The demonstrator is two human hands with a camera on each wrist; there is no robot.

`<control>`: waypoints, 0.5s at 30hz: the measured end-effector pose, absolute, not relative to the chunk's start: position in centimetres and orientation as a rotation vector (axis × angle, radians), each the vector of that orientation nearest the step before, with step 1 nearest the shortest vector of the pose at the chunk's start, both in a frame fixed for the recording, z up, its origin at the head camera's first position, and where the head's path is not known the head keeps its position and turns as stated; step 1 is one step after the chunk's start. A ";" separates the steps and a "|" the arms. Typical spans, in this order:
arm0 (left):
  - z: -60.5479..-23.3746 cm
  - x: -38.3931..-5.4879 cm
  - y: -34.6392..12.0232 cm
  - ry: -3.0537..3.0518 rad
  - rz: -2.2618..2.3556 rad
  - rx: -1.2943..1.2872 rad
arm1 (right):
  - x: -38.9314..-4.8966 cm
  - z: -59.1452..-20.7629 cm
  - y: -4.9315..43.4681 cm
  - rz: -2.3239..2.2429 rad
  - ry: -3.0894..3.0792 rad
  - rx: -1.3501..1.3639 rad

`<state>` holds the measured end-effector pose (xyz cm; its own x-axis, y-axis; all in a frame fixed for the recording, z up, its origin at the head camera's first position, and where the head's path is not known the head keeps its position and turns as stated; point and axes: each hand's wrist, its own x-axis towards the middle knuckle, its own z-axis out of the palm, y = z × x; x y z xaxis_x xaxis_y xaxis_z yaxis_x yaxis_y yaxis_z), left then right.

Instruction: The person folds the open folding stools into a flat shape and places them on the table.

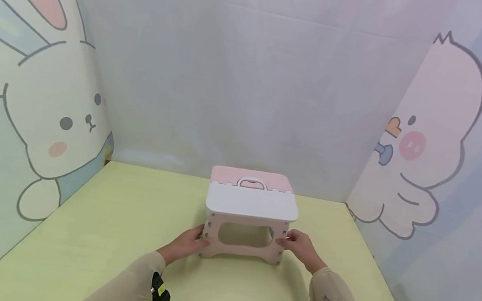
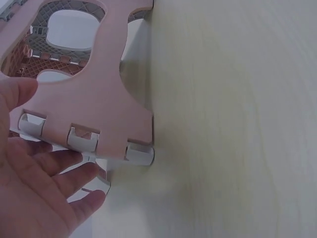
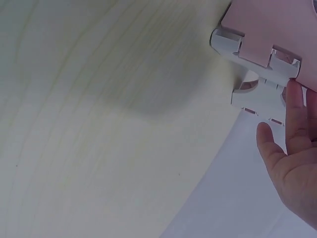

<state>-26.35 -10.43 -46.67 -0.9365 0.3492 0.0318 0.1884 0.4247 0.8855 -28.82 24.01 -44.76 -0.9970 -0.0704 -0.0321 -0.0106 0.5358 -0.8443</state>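
A folding step stool stands upright on its legs, its top part pink and part white, with a carry handle set into it. My left hand holds the stool's left side: in the left wrist view the thumb lies over the pink leg panel, while the fingers spread along the hinged edge. At the opposite side, my right hand grips the hinged leg edge, thumb toward the front panel. In the right wrist view fingertips touch the white hinge, and part of that hand is out of frame.
The stool rests on a pale yellow wood-grain table. A light curtain hangs behind it, with a printed rabbit at left and a pink cartoon animal at right.
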 end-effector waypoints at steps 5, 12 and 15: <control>-46.4 -26.8 -11.2 2.520 1.550 0.434 | -28.9 -44.9 23.1 -1.501 2.692 -0.082; -46.3 -27.7 -12.1 2.557 1.562 0.297 | -29.4 -45.3 21.7 -1.533 2.673 -0.103; -46.4 -28.3 -12.5 2.559 1.557 0.277 | -29.8 -45.6 21.3 -1.524 2.687 -0.107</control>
